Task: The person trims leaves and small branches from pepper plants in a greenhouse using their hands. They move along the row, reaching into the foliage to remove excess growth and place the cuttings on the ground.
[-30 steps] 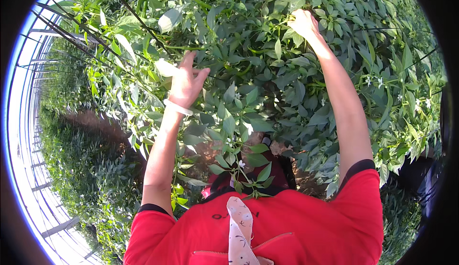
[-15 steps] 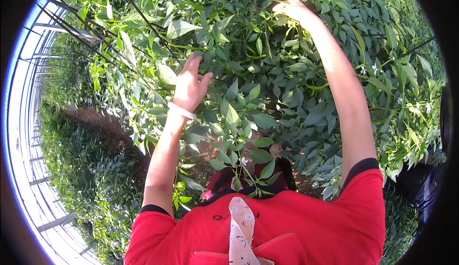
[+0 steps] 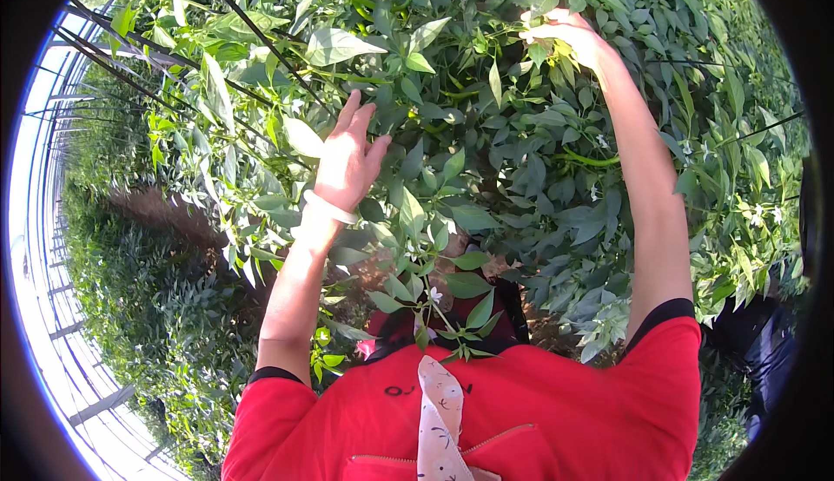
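My left hand (image 3: 349,158), a white band around its wrist, is open with fingers stretched into the pepper foliage. Its fingertips are just below a slim green chili pepper (image 3: 354,77), and I see nothing gripped in it. Farther ahead on the right, my right hand (image 3: 569,36) reaches over the top of the plants. Its fingers look stretched out and apart among leaves that partly cover them; no pepper shows in them. Another long green chili pepper (image 3: 592,161) hangs left of my right forearm. More green chili peppers (image 3: 460,95) show between the two hands.
Dense pepper plants with white flowers (image 3: 435,294) surround me, one stem rising against my red shirt. Dark strings (image 3: 252,25) slant through the leaves at upper left. A strip of bare soil (image 3: 169,214) runs at left. Dark fabric (image 3: 756,342) shows at the right edge.
My right hand has shifted slightly right and nearer, and its fingers look more spread. My left hand stays nearly in place. The view has moved a little, and leaves around both hands have swayed.
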Tool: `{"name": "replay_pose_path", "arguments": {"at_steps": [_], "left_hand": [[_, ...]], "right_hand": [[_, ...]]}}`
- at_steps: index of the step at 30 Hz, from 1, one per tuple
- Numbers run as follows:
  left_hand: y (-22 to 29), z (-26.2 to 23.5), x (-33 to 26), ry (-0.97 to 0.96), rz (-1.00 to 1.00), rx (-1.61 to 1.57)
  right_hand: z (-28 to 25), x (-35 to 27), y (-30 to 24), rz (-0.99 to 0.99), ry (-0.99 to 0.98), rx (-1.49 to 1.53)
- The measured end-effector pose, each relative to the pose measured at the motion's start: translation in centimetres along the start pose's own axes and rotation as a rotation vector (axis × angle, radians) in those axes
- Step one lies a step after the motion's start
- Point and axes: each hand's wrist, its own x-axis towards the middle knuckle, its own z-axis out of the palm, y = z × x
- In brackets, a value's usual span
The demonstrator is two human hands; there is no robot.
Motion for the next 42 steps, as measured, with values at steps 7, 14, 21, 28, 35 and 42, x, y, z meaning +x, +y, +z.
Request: {"name": "replay_pose_path", "arguments": {"at_steps": [7,14,21,28,35,42], "left_hand": [[-0.5,1.3,0.0,0.047,0.096,0.004],[0.8,1.0,-2.9,-0.048,0.348,-0.071],[2.9,-3.4,-10.0,-0.209,0.336,-0.442],[0.3,-8.9,-17.0,-0.219,0.059,-0.47],[-7.8,-13.3,-21.2,-0.172,-0.126,-0.357],[-10.2,-13.0,-24.1,0.206,-0.081,-0.513]], "right_hand": [[-2.2,-0.3,2.2,-0.082,0.03,-0.253],[1.7,-1.5,-1.0,-0.273,0.419,-0.694],[15.3,-10.0,-8.7,-0.415,0.084,-0.209],[24.4,-16.4,-12.5,-0.371,-0.386,-0.469],[22.9,-23.9,-8.1,-0.143,-0.336,-0.515],[23.7,-30.8,-4.9,-0.042,0.172,-0.294]]}}
